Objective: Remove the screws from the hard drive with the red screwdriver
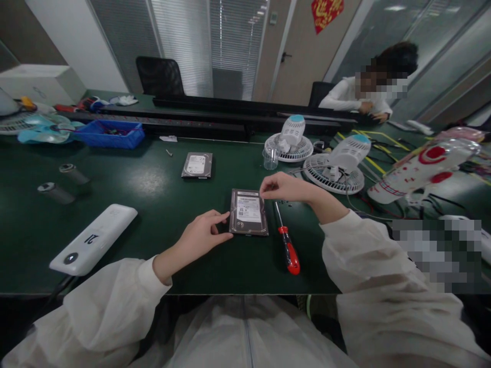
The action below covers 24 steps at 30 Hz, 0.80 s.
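A hard drive (248, 212) with a white label lies flat on the green table (153, 220) right in front of me. My left hand (203, 236) rests at its left edge, thumb and forefinger touching the casing's side. My right hand (282, 188) hovers over the drive's far right corner with fingertips pinched together on something too small to make out. A red-handled screwdriver (287, 240) lies on the table just right of the drive. Several tiny dark screws (286, 203) sit near its tip.
A second hard drive (197, 165) lies farther back. A white device (94, 238) sits at left, two grey cylinders (63, 184) beyond it, a blue bin (109, 134) behind. Two white fans (318, 156), a clear cup (270, 159) and cables crowd the right. Another person (368, 87) sits opposite.
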Each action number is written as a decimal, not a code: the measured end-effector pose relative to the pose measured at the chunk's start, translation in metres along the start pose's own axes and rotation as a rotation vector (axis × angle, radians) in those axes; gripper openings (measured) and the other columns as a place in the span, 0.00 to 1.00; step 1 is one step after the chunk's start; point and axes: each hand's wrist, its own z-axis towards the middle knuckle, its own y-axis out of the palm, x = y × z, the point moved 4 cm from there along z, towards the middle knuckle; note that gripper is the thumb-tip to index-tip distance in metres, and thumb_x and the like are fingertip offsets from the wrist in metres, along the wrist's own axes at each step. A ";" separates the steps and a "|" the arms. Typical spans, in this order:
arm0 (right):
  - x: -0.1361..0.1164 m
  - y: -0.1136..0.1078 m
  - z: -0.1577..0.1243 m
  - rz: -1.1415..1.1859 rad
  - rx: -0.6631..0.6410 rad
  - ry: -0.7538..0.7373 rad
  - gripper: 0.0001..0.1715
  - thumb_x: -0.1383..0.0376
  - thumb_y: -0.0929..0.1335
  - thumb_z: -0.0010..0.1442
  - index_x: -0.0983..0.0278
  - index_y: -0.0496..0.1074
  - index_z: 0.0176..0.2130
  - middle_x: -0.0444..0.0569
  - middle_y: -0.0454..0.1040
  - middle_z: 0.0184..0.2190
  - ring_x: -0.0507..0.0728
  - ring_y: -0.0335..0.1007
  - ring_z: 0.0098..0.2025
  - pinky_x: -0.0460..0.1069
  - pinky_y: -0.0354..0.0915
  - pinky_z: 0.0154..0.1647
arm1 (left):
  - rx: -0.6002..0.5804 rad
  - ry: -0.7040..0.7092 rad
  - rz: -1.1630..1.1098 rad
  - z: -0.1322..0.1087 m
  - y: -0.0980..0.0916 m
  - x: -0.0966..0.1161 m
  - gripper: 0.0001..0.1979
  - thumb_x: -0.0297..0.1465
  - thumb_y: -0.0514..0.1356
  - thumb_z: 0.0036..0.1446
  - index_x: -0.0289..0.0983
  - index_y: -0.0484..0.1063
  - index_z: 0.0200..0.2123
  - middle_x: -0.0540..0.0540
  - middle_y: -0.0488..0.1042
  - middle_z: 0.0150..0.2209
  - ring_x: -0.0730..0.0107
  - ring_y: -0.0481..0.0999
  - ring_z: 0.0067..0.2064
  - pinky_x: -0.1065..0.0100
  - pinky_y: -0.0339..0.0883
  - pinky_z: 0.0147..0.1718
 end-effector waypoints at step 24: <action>-0.052 0.035 0.059 0.012 -0.175 -0.350 0.07 0.69 0.71 0.61 0.69 0.82 0.37 0.52 0.78 0.39 0.55 0.69 0.43 0.50 0.65 0.46 | -0.037 -0.014 0.058 0.001 -0.005 0.009 0.28 0.40 0.67 0.61 0.49 0.72 0.64 0.49 0.75 0.47 0.69 0.76 0.35 0.64 0.68 0.35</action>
